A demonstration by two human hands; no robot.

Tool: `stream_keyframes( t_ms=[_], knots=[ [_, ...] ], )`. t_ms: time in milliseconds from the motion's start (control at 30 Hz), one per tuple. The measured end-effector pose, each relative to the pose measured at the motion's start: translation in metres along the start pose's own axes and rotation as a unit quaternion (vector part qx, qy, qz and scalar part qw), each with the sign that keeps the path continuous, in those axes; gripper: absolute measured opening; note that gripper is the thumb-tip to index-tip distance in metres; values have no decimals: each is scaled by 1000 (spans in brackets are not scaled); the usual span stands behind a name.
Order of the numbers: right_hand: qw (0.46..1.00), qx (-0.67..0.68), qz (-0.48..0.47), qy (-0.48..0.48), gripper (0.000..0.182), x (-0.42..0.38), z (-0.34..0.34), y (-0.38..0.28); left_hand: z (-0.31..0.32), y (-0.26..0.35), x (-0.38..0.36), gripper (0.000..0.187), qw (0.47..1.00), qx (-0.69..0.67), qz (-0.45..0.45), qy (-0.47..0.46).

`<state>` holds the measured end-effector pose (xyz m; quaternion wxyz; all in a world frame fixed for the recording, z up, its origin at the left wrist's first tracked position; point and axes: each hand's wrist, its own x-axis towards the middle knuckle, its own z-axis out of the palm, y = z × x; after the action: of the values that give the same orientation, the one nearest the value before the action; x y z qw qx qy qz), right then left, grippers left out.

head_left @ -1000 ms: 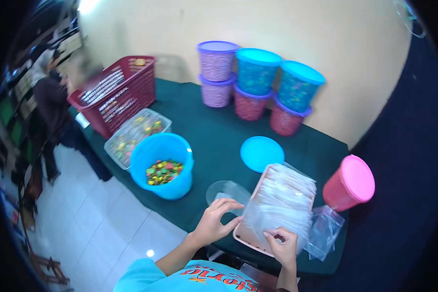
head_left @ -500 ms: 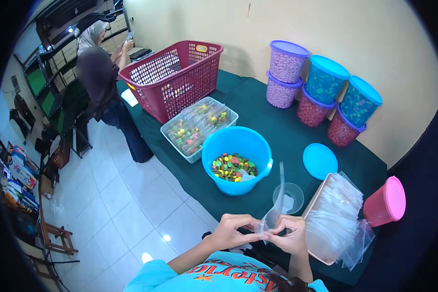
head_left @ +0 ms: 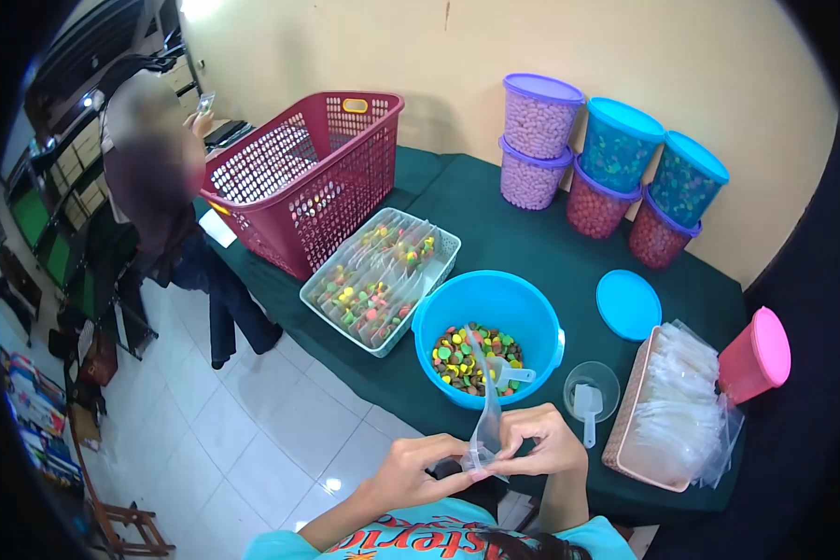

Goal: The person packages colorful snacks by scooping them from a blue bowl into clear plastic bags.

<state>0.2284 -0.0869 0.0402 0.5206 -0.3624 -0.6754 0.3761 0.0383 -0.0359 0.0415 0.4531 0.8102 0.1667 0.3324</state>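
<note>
A clear plastic bag [head_left: 486,425] stands upright between my hands at the table's near edge, its upper part overlapping the bucket from this angle. My left hand [head_left: 425,474] pinches its lower end from the left. From the right, my right hand [head_left: 543,441] grips it between thumb and fingers. Just beyond is a blue bucket [head_left: 532,303] holding colourful round candies [head_left: 457,355], with a white scoop [head_left: 513,375] lying on them. Right of the bucket, a small clear bowl [head_left: 609,381] holds another scoop [head_left: 587,403].
A peach basket [head_left: 628,415] of plastic bags [head_left: 683,411] and a pink tub [head_left: 747,364] are at right. A blue lid [head_left: 629,306] lies nearby. Filled packets sit in a white tray [head_left: 451,261] beside a maroon basket [head_left: 345,191]. Lidded tubs [head_left: 623,149] line the wall. A person [head_left: 163,187] stands left.
The camera view has shifted, so the table things appear displaced. Both hands keep hold of the bag, which sits slightly further left in view. The person at left has changed posture.
</note>
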Motion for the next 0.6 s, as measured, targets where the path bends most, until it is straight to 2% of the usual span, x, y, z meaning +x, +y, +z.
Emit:
stream_keyframes(
  t_ms=[333, 400, 467, 533, 600],
  knots=[
    [998, 41, 26, 35, 22, 25, 3, 17, -21, -24, 24, 19, 1000, -27, -12, 6],
    [998, 36, 30, 42, 21, 33, -1, 19, -23, -28, 31, 19, 998, 17, 22, 58],
    [996, 8, 54, 74, 22, 42, -2, 21, -27, -37, 39, 17, 995, 33, 37, 83],
    [995, -24, 32, 89, 21, 57, -8, 23, -30, -46, 56, 16, 990, 45, 66, 112],
    [981, -109, 49, 153, 20, 65, -7, 23, -34, -51, 63, 14, 988, 64, 60, 125]
  ],
)
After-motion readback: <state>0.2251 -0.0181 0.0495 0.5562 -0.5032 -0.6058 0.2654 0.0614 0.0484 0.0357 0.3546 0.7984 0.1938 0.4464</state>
